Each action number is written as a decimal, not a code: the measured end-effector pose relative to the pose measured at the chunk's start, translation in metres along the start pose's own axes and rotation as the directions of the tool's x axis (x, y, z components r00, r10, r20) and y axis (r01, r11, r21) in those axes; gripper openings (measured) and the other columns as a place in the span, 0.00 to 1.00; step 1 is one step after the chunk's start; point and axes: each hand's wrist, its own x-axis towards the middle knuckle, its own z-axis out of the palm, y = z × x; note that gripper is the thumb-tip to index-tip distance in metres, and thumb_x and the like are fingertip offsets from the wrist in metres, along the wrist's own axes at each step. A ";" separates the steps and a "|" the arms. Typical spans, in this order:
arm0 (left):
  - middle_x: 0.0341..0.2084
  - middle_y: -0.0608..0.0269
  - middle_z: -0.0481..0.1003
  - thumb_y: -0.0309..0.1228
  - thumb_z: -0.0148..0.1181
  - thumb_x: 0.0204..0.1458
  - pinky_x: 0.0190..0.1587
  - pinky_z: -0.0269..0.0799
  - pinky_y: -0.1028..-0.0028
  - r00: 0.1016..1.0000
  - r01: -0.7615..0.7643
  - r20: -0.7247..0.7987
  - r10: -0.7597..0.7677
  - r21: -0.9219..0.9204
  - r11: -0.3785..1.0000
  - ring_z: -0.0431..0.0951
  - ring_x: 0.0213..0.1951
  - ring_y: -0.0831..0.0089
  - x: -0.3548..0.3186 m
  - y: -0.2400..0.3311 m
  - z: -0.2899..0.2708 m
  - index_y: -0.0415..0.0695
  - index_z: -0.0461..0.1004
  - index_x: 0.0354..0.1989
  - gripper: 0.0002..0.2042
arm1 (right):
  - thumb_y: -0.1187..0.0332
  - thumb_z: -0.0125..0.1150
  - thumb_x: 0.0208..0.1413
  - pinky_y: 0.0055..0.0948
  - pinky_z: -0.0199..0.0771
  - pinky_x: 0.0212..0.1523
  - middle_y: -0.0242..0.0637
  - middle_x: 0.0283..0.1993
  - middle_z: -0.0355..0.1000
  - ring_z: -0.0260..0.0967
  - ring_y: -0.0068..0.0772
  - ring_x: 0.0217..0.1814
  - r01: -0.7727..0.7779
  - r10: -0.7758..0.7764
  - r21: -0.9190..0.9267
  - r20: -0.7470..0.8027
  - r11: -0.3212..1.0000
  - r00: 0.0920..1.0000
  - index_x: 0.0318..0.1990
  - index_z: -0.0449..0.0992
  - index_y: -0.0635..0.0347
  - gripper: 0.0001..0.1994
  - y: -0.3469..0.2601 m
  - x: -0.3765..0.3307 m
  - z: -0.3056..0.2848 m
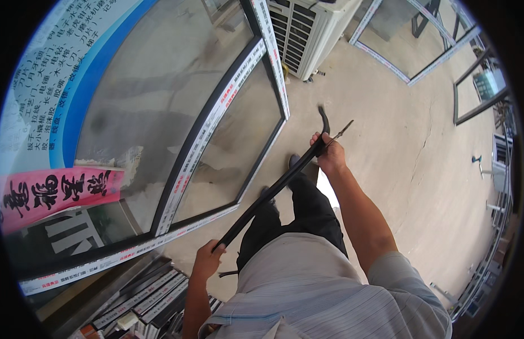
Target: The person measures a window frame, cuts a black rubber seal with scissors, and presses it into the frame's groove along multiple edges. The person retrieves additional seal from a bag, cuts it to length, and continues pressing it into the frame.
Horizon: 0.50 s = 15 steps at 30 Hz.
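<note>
A long black strip (267, 195) runs slantwise in front of my body, from lower left to upper right. My left hand (206, 260) is closed round its lower end, and a short dark tail sticks out near that hand. Higher up, my right hand (331, 157) is wrapped round the other end, where a bent black end piece (324, 117) curls past the fingers. A thin, pointed dark tool (344, 129) also juts from the right hand; its handle is hidden, so its kind is unclear.
A large glazed frame (217, 113) with taped edges stands close on the left. Framed profiles (154, 302) are stacked at lower left. Ahead is a white outdoor air-conditioner unit (298, 37). Further frames (409, 79) stand at the far right on the pale floor (397, 169).
</note>
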 end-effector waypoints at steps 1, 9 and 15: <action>0.24 0.65 0.76 0.39 0.58 0.66 0.29 0.75 0.72 0.998 0.033 -0.044 -0.035 -0.035 0.999 0.77 0.24 0.75 0.003 -0.005 0.001 0.39 0.78 0.41 0.13 | 0.71 0.61 0.67 0.43 0.83 0.48 0.46 0.43 0.76 0.77 0.44 0.43 -0.011 0.011 -0.031 0.027 0.999 1.000 0.48 0.72 0.70 0.10 -0.005 0.020 0.010; 0.18 0.62 0.72 0.35 0.63 0.63 0.20 0.67 0.65 0.829 0.210 -0.478 -0.289 -0.213 0.954 0.73 0.16 0.72 0.047 -0.119 0.027 0.38 0.77 0.32 0.12 | 0.69 0.60 0.69 0.40 0.83 0.50 0.44 0.43 0.77 0.78 0.40 0.42 0.151 -0.104 -0.236 0.199 0.960 0.974 0.46 0.71 0.67 0.09 -0.030 0.171 0.088; 0.19 0.61 0.71 0.38 0.68 0.62 0.20 0.63 0.63 0.661 0.351 -0.543 -0.518 -0.387 0.853 0.68 0.16 0.70 0.082 -0.135 0.054 0.37 0.77 0.32 0.15 | 0.71 0.60 0.69 0.34 0.82 0.48 0.47 0.43 0.80 0.80 0.38 0.44 0.163 -0.015 -0.452 0.315 0.877 0.949 0.39 0.67 0.58 0.07 -0.002 0.256 0.107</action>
